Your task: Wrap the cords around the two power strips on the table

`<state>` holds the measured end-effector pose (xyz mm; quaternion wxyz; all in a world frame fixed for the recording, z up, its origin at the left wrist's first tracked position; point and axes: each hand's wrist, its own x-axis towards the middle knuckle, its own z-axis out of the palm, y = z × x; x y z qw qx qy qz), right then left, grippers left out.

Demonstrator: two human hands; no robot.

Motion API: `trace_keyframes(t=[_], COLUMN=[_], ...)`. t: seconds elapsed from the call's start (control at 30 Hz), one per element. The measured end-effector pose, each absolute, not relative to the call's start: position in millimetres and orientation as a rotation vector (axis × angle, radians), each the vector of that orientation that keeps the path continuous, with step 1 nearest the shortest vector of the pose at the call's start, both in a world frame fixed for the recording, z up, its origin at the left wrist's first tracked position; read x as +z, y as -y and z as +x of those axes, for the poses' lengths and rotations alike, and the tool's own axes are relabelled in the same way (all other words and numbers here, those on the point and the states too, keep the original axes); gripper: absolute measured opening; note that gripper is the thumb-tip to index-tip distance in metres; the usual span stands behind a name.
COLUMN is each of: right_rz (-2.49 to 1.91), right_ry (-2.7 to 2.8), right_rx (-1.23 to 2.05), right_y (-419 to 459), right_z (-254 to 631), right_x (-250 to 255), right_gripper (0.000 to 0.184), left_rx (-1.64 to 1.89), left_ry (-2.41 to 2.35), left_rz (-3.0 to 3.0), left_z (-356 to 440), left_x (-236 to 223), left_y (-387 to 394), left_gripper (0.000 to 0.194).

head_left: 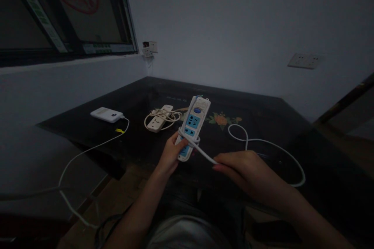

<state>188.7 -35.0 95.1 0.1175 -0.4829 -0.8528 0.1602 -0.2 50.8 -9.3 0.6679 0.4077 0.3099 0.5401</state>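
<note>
My left hand is closed around the lower part of a white power strip with blue socket panels, held tilted above the table. Its white cord wraps around the strip near my left thumb. To the right, my right hand pinches that cord between thumb and fingers, and the stretch between both hands looks taut. Beyond my right hand the rest of the cord loops over the table's right side. Part of the strip's lower end is hidden by my left hand.
On the dark table lies a second power strip with its cord wound around it. A white power bank with a cable sits at the left. Wall sockets and a window are behind.
</note>
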Motion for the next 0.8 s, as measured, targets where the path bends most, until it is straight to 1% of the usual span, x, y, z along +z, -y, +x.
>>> trace_keyframes(t=[0.27, 0.6, 0.7, 0.8], right_rz=[-1.519, -1.379, -1.254, -1.189], right_ry=[2.480, 2.610, 2.677, 2.716], right_rx=[0.344, 0.300, 0.323, 0.278], right_y=[28, 27, 30, 33], right_z=[206, 201, 199, 198], right_x=[92, 85, 81, 79], right_gripper=[0.026, 0.027, 0.027, 0.029], left_rx=[1.072, 0.974, 1.010, 1.020], left_ry=[-0.511, -0.283, -0.290, -0.347], left_rz=[0.850, 0.810, 0.849, 0.867], left_z=[-3, -3, -7, -10], left_x=[4, 17, 17, 16], left_y=[-35, -18, -15, -16], left_gripper=[0.053, 0.052, 0.050, 0.051])
